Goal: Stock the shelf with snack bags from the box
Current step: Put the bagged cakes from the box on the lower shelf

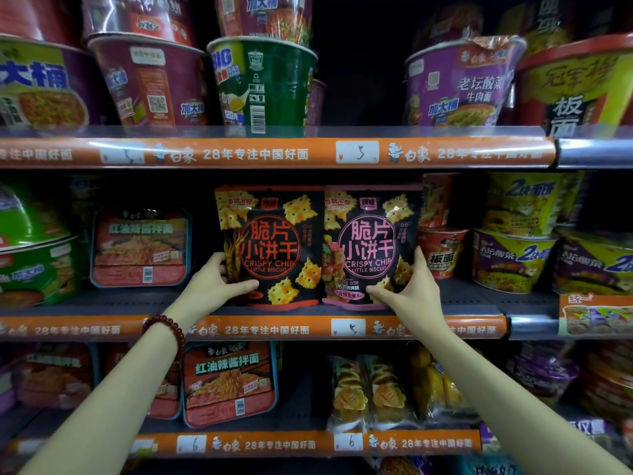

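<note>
Two snack bags stand on the shelf (pixel 472 305): left hand (pixel 214 284) pinches the red bag (pixel 274 248), right hand (pixel 409 286) pinches the pink bag (pixel 371 241); probably light, crinkly, best held at lower edges.

The middle shelf (pixel 462 296) carries two upright snack bags (pixel 274 248), touching, between the fingers (pixel 214 269); noodle tubs (pixel 510 258) are stood outside them.
</note>
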